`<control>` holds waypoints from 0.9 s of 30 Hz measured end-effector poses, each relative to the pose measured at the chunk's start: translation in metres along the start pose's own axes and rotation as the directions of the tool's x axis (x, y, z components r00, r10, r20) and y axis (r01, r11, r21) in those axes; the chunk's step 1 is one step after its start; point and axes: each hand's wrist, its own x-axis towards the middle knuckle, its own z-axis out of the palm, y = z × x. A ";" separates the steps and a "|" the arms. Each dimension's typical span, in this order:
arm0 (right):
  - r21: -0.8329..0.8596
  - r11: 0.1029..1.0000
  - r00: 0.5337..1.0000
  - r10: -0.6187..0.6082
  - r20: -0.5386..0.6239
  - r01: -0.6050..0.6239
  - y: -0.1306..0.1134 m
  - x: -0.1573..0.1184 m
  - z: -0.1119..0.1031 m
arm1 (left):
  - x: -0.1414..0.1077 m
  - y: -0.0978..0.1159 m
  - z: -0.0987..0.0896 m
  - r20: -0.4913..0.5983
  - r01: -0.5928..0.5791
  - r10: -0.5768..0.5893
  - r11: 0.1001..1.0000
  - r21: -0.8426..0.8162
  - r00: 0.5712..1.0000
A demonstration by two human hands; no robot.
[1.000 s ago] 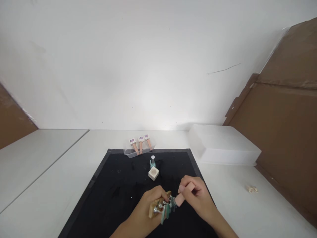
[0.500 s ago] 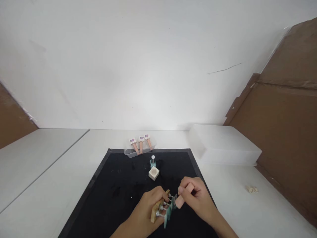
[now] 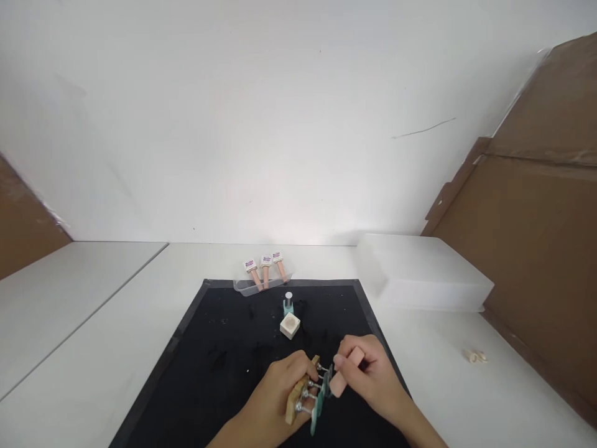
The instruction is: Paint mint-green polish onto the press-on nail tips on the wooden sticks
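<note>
My left hand is closed around a light wooden nail stand, tilted on its side. Short metal posts stick out from it to the right, each with a nail tip on its end. The near tips look teal green, the far one darker. In my right hand, a pink rectangular stick is pinched between thumb and fingers. Its lower end is right beside the nail tips; whether they touch is unclear. Beyond the hands are a white square block with a round mark and a teal nail polish bottle.
A clear tray at the mat's back edge holds three pink-handled pieces with white labelled heads. A white box stands at the right, with small cream rings nearer me. Black mat lies under the hands.
The nail stand has shifted slightly to the right and down. The pink stick has moved a little downward and left along the nail tips. Both hands keep their holds.
</note>
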 end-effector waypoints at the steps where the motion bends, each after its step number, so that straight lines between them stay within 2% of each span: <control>1: 0.005 1.000 1.000 -0.001 0.027 0.001 -0.001 0.000 0.001 | 0.001 0.001 -0.001 0.002 0.000 0.000 1.000 0.011 1.000; 3: -0.005 1.000 1.000 0.011 0.023 -0.011 -0.001 0.000 0.002 | 0.002 0.003 -0.001 0.003 0.008 -0.008 1.000 0.024 1.000; 6: -0.054 0.997 0.994 0.052 -0.094 -0.058 0.002 0.002 0.001 | 0.001 0.000 0.000 -0.011 0.005 -0.005 1.000 -0.014 1.000; 9: -0.035 0.994 0.970 0.095 -0.224 -0.106 0.006 0.005 -0.001 | 0.002 -0.001 0.002 -0.052 0.037 -0.045 0.989 -0.145 0.998; 11: 0.050 0.992 0.960 0.121 -0.251 -0.112 0.009 0.005 -0.003 | 0.002 -0.001 0.002 -0.037 0.123 -0.139 0.952 -0.279 0.990; 14: 0.246 0.965 0.970 0.143 -0.196 -0.092 0.015 0.001 -0.001 | 0.002 -0.003 0.002 0.076 0.260 -0.258 0.828 -0.496 0.963; 18: 0.412 0.904 0.989 0.142 -0.041 -0.112 0.019 -0.004 0.005 | 0.001 -0.007 0.002 0.146 0.326 -0.305 0.701 -0.635 0.941; 22: 0.382 0.909 0.985 0.166 0.035 -0.167 0.011 -0.004 0.007 | 0.003 -0.005 0.005 0.185 0.357 -0.320 0.645 -0.676 0.929; 27: 0.295 0.928 0.964 0.258 -0.071 -0.226 0.008 0.003 0.005 | 0.004 -0.004 0.009 0.203 0.369 -0.329 0.591 -0.718 0.922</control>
